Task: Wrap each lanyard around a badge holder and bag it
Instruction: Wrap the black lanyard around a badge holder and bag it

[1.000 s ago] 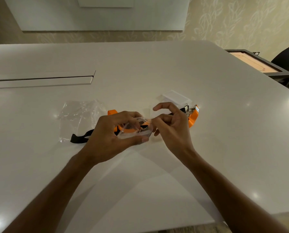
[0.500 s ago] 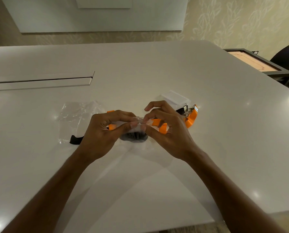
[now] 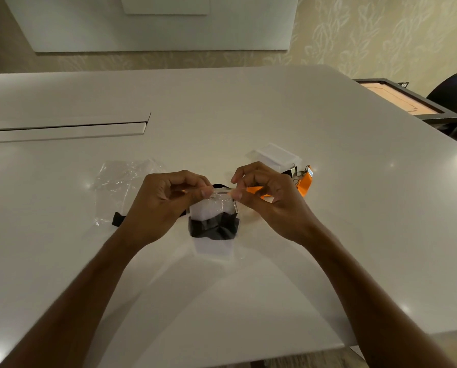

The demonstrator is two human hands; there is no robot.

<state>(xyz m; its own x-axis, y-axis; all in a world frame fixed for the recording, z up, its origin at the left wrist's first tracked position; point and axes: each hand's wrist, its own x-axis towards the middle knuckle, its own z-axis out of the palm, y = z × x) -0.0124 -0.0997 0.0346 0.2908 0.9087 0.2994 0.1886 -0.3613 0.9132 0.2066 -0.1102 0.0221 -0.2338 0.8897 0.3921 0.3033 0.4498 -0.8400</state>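
Observation:
A small clear bag point(image 3: 223, 201) hangs upright between my hands above the white table point(image 3: 248, 115). Inside it sits a badge holder wrapped in a black lanyard point(image 3: 213, 227). My left hand point(image 3: 163, 203) pinches the bag's top edge on the left, and my right hand point(image 3: 269, 197) pinches the same edge on the right. An orange lanyard point(image 3: 303, 183) with metal clips lies behind my right hand, next to a stack of clear badge holders point(image 3: 276, 154). A black lanyard end point(image 3: 117, 219) pokes out left of my left wrist.
A heap of empty clear bags point(image 3: 121, 184) lies to the left of my hands. A long cable slot point(image 3: 65, 127) runs across the table at far left. A dark side table point(image 3: 405, 102) and a black chair point(image 3: 455, 95) stand beyond the right edge.
The bag with the black-wrapped badge holder has been turned upright and lifted. Both hands have shifted to pinch its top edge.

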